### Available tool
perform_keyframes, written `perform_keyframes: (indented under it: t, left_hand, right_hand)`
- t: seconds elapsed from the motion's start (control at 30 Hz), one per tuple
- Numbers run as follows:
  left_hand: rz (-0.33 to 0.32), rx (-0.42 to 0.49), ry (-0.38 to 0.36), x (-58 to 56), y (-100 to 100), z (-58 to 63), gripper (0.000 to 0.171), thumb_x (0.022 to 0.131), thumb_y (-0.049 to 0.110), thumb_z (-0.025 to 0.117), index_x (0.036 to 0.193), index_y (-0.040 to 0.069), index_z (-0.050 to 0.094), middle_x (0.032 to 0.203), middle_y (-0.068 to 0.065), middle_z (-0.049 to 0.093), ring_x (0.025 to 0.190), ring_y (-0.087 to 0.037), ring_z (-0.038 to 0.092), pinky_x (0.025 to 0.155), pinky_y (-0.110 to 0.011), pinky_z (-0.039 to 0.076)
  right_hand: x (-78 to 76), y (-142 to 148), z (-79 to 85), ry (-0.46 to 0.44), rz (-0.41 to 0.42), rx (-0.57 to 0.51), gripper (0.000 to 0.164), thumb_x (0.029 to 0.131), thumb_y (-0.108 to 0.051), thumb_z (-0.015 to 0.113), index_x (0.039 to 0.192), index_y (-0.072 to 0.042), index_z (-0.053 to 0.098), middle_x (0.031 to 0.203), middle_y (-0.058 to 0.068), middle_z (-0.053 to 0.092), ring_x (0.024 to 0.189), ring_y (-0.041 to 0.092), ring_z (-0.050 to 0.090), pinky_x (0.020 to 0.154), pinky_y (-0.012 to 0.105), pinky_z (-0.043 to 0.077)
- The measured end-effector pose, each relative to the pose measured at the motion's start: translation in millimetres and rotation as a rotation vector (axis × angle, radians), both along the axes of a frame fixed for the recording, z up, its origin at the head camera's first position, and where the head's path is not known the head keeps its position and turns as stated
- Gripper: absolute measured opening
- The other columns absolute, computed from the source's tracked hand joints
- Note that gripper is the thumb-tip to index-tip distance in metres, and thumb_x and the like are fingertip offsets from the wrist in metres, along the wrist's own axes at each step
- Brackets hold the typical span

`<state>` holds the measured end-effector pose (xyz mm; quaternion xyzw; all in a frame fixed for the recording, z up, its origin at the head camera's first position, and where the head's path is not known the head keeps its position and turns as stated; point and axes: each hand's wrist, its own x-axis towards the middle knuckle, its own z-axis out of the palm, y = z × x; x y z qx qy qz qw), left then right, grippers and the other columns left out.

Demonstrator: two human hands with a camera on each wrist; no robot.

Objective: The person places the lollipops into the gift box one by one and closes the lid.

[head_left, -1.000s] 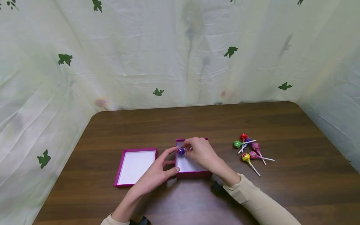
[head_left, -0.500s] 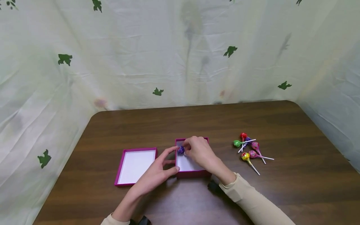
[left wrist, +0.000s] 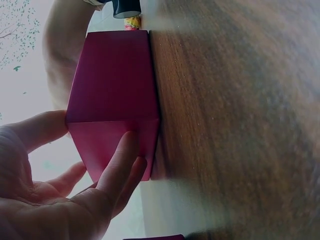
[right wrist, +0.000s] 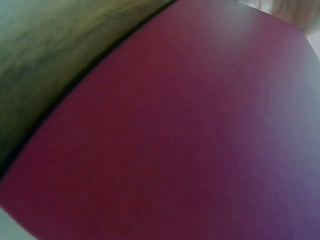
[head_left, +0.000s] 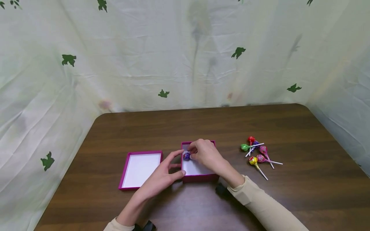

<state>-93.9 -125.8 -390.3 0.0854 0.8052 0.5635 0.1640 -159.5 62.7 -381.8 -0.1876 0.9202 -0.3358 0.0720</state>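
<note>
Box (head_left: 200,178), one, magenta outside and pale inside, is standing lidless near the middle of the brown table (head_left: 138,131). Purple lollipop (head_left: 186,156), one, is lying within the box's walls, its head sitting just inside the left wall; its stick is hiding from me behind fingers. Right hand (head_left: 206,155), one, is reaching over the box with fingers curling, thumb and fingertips hovering right at that head; I am failing to tell whether they are pinching the lollipop. Left hand (head_left: 160,179), one, is bracing the box from the left, fingers standing apart and fairly straight: the thumb is touching the near left corner, other fingertips the left wall. Lid (head_left: 144,166), one, magenta-rimmed, is lying white inside up, just left of the box and partly behind the left hand. Lollipops (head_left: 261,158), six, are lying in a loose cluster well right of the box: one red, one green, one purple, two pink, one yellow, several sticks crossing. Sleeves (head_left: 266,205), beige, a pair, are covering the forearms. Cloth backdrop (head_left: 144,48), pale with green leaves, is hanging behind the table.
</note>
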Motion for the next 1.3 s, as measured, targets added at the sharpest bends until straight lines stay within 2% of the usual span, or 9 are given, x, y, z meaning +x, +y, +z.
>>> perform_keyframes:
  t: [0.4,0.7,0.93,1.13,1.3]
  left_hand:
    - [0.01,0.001,-0.007,0.9,0.1,-0.8,0.064,0.089,0.019,0.071,0.146,0.024,0.043,0.152,-0.004,0.037,0.121,-0.026,0.056,0.094,-0.049,0.044]
    - [0.008,0.01,-0.009,1.0,-0.1,-0.8,0.064,0.089,0.018,0.071,0.146,0.025,0.043,0.151,-0.003,0.038,0.12,-0.025,0.056,0.093,-0.049,0.045]
    - [0.012,0.011,-0.013,0.9,0.6,2.2,0.063,0.089,0.018,0.071,0.146,0.025,0.044,0.151,-0.003,0.038,0.121,-0.026,0.056,0.094,-0.051,0.045]
    - [0.014,0.019,-0.016,1.1,0.9,2.4,0.063,0.089,0.017,0.071,0.146,0.024,0.044,0.151,-0.004,0.038,0.121,-0.026,0.056,0.093,-0.049,0.046]
    - [0.018,-0.001,-0.029,-0.1,1.5,1.9,0.064,0.089,0.019,0.071,0.146,0.025,0.043,0.152,-0.004,0.037,0.122,-0.026,0.055,0.095,-0.05,0.045]
  right_hand:
    - [-0.3,2.8,3.6,-0.034,0.037,0.004,0.019,0.085,-0.003,0.073,0.102,-0.011,0.076,0.09,-0.001,0.073,0.088,0.014,0.066,0.076,0.035,0.05]
    - [4.5,9.0,10.8,-0.045,0.076,-0.013,0.023,0.086,-0.007,0.073,0.108,-0.013,0.074,0.099,-0.002,0.072,0.089,0.012,0.064,0.077,0.032,0.051]
    - [11.1,22.0,21.5,0.026,0.144,-0.024,0.028,0.085,-0.011,0.077,0.112,-0.014,0.072,0.101,-0.002,0.07,0.092,0.017,0.063,0.078,0.035,0.049]
    - [18.3,35.3,32.3,0.103,0.185,-0.058,0.031,0.083,-0.012,0.079,0.113,-0.015,0.071,0.102,-0.003,0.069,0.093,0.016,0.063,0.076,0.033,0.05]
    - [23.6,50.9,39.3,0.149,0.215,-0.121,0.029,0.085,-0.013,0.078,0.113,-0.017,0.071,0.104,-0.01,0.067,0.093,0.016,0.063,0.074,0.034,0.052]
